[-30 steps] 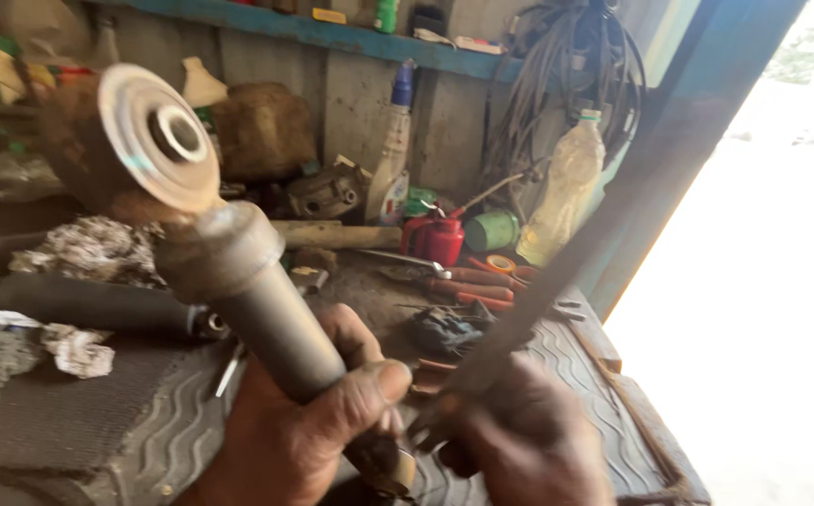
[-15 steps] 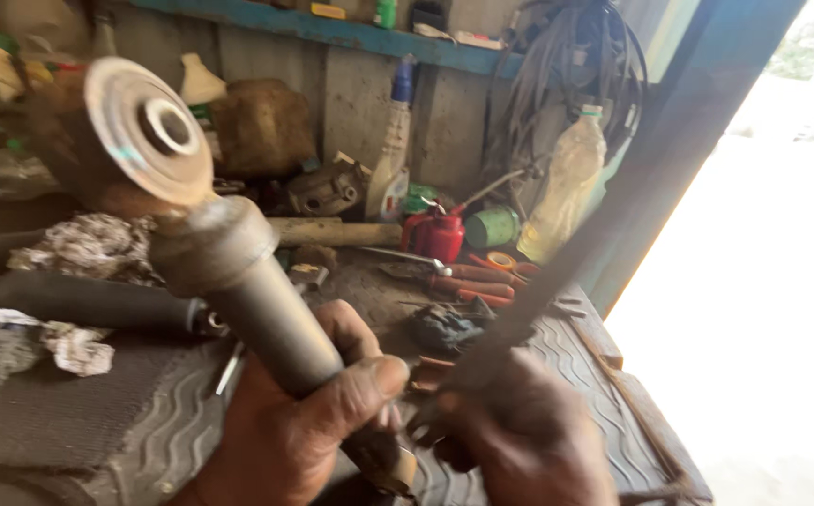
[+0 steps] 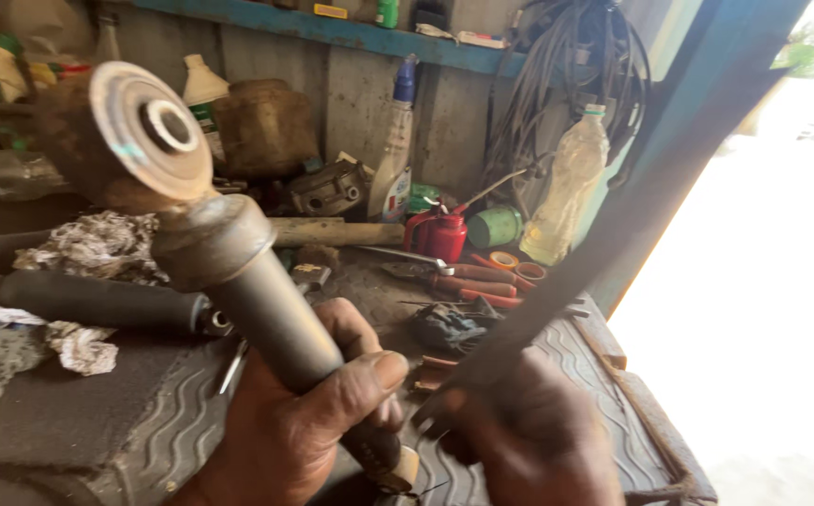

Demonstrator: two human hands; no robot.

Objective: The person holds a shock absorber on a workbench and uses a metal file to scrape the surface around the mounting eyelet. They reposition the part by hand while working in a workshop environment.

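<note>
My left hand (image 3: 299,426) is wrapped around the grey cylindrical body of a shock absorber (image 3: 257,300), which tilts up to the left and ends in a round metal eye mount (image 3: 149,131) near the camera. My right hand (image 3: 529,440) grips the lower end of a long dark flat bar (image 3: 604,244) that slants up to the right, blurred. The two hands are close together above the ribbed rubber mat (image 3: 172,422) on the workbench. The lower end of the shock absorber shows a pale tip (image 3: 402,466) between my hands.
The cluttered bench holds a red oil can (image 3: 444,234), a spray bottle (image 3: 393,159), a plastic bottle of yellowish liquid (image 3: 566,192), red-handled pliers (image 3: 463,281), rags (image 3: 97,245), black tubes (image 3: 88,298) and a wooden handle (image 3: 336,231). A blue shelf (image 3: 332,28) and hanging cables (image 3: 566,84) sit behind.
The shock absorber has shifted slightly left and up in my left hand; the dark bar in my right hand stays slanted in about the same place.
</note>
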